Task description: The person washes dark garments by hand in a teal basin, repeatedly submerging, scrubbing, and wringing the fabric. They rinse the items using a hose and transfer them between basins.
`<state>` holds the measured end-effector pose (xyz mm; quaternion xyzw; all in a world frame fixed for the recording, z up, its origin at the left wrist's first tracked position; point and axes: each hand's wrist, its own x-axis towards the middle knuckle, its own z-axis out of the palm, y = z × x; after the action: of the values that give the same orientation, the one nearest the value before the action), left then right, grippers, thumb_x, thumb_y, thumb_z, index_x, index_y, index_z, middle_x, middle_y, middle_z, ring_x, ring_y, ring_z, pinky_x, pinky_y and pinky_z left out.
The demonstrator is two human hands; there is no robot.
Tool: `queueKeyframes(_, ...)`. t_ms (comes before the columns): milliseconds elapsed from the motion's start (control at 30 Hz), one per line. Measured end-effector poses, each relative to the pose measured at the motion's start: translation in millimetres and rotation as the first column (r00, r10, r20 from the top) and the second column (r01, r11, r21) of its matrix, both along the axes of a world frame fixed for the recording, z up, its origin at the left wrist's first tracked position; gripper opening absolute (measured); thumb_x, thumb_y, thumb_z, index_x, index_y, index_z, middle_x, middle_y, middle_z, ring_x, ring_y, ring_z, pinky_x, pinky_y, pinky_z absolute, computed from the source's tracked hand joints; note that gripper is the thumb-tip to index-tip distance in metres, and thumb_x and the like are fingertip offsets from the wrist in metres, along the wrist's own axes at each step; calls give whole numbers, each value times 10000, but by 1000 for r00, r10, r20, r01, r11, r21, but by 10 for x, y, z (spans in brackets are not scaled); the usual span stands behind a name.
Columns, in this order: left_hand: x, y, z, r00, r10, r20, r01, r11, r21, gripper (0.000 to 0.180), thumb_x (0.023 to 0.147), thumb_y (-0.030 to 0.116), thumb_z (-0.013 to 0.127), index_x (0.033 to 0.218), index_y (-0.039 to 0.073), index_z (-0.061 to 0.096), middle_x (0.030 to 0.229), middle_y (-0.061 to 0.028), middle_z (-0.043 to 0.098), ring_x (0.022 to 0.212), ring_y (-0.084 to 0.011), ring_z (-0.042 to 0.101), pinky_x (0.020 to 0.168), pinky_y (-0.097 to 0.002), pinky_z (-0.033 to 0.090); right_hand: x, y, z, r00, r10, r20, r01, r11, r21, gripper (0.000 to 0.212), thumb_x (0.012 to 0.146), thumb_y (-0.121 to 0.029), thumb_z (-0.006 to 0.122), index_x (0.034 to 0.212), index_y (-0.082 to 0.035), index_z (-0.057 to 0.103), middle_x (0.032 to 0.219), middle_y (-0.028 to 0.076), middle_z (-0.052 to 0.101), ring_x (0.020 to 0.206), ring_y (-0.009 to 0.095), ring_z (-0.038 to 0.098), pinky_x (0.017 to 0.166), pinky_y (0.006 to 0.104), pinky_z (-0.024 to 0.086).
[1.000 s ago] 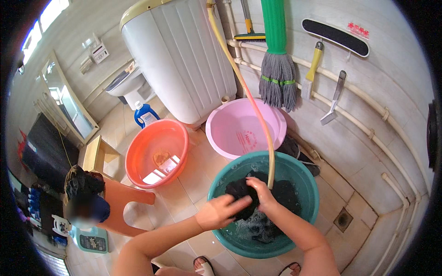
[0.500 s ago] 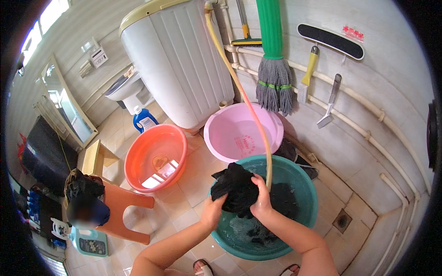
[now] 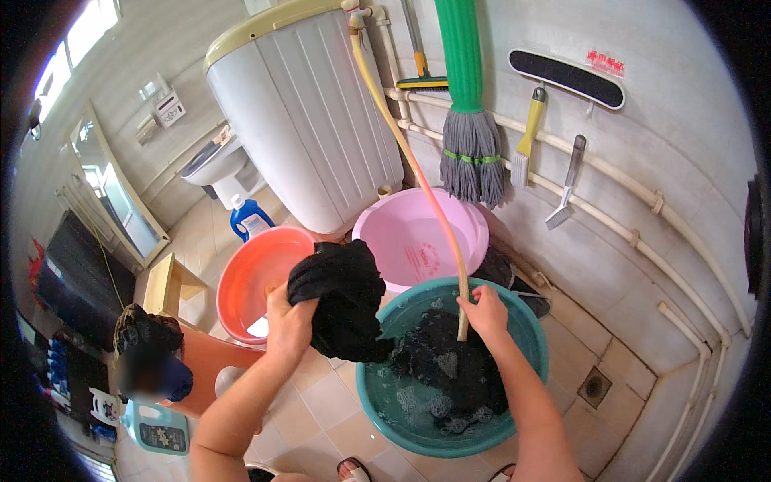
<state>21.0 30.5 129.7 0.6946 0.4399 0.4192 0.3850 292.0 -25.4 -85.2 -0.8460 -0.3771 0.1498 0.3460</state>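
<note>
One bunched, limp black cloth point(image 3: 345, 301), matte and deeply creased, hangs in the air between a round orange plastic basin point(image 3: 227, 281) and a round teal plastic basin point(image 3: 530, 337). The left hand point(image 3: 291, 321) grips its left edge, the fingers closed on the fabric and partly hidden by it. Its long axis slopes from upper left to lower right, the ragged lower end pointing toward the teal basin's rim. The right hand's point(image 3: 486, 309) thumb and forefinger pinch a thin yellow-and-pink hose point(image 3: 444, 225) near its end, above dark fabric point(image 3: 434, 353) in bubbly water. The hose crosses before a round pink plastic basin point(image 3: 401, 233); the cloth blocks part of the orange one.
</note>
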Motion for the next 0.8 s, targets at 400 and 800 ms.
queueKeyframes(400, -285, 328, 401, 909, -18, -416, 131, 961, 244, 250, 761, 30, 508, 991, -6, 598, 882, -212, 622, 842, -351, 598, 777, -367, 457, -34, 197, 323, 335, 329, -883, -105, 944, 313, 261, 764, -192, 706, 841, -43, 506, 608, -24, 482, 458, 51, 440, 382, 190, 362)
queueKeyframes(800, -917, 874, 31, 997, 58, -47, -65, 986, -154, 208, 762, 37, 544, 937, -49, 616, 769, -57, 625, 723, -148, 582, 666, -278, 468, -997, 987, 1674, 173, 447, -878, 132, 873, 470, 192, 804, -136, 662, 886, -46, 513, 723, 40, 555, 576, 112, 551, 528, 238, 513)
